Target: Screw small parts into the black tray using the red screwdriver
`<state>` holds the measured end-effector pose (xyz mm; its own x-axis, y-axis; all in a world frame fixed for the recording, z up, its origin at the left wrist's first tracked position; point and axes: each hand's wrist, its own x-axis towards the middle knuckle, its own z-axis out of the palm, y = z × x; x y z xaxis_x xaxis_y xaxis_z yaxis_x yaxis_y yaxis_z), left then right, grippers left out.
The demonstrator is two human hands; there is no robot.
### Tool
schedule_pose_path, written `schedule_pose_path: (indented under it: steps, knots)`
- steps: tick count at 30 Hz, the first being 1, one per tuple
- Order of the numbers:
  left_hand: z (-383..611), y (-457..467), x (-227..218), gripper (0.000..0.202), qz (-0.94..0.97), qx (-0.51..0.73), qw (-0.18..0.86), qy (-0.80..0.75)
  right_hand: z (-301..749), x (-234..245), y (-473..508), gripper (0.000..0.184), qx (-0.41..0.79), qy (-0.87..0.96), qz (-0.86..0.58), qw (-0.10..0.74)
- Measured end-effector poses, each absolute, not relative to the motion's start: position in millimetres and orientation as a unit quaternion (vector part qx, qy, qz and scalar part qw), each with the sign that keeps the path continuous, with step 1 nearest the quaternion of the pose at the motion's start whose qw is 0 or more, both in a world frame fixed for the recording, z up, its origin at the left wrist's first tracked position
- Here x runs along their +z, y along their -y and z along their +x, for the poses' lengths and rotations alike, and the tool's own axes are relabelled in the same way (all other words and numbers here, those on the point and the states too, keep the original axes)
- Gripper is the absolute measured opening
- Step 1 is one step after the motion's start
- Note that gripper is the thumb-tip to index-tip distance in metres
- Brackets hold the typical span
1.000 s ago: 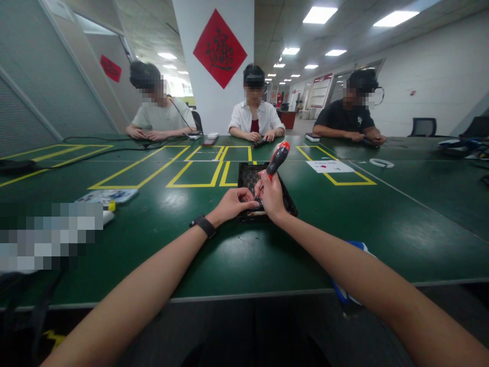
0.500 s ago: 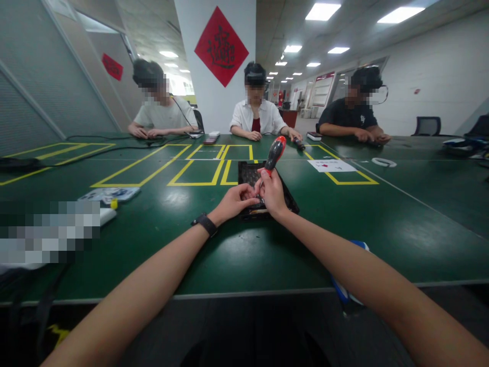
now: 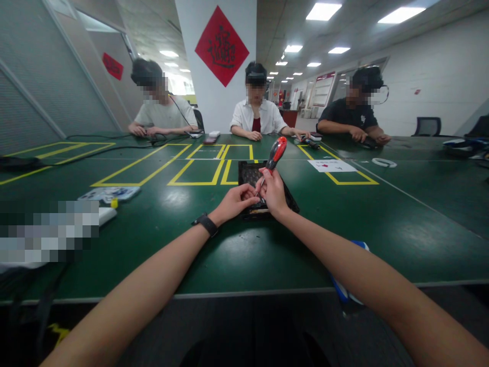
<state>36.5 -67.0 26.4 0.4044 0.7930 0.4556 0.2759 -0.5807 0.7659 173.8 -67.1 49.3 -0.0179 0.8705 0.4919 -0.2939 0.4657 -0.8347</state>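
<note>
My right hand (image 3: 273,192) is closed round a screwdriver (image 3: 275,154) with a red and black handle, tilted up and to the right, its tip pointing down over a black tray-like device (image 3: 248,176) on the green table. My left hand (image 3: 234,201), with a black band on the wrist, rests at the near left edge of that device. Its fingers are pinched together close to the screwdriver's tip. What they hold, if anything, is too small to see.
Three people sit at the far side of the green table (image 3: 191,239) with yellow marked boxes. A white and blue flat object (image 3: 109,193) lies left, a paper sheet (image 3: 330,165) and a white ring (image 3: 384,162) right. A blue and white thing (image 3: 349,295) sits under my right forearm.
The screwdriver handle has shifted slightly left and stands a little more upright. My hands stay at the device. The person in white has reached an arm out to the right.
</note>
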Motion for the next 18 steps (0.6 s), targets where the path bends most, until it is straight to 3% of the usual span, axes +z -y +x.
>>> schedule_pose_path:
  steps: [11, 18]
  knots:
    - [34.3, 68.3, 30.3, 0.031, 0.807, 0.384, 0.322, -0.313, 175.0, 52.9, 69.0, 0.023, 0.470, 0.553, -0.259, 0.637]
    - [36.0, 66.7, 28.5, 0.028, 0.778, 0.422, 0.306, -0.350, 172.7, 52.0, 70.0, 0.023, 0.453, 0.561, -0.249, 0.646]
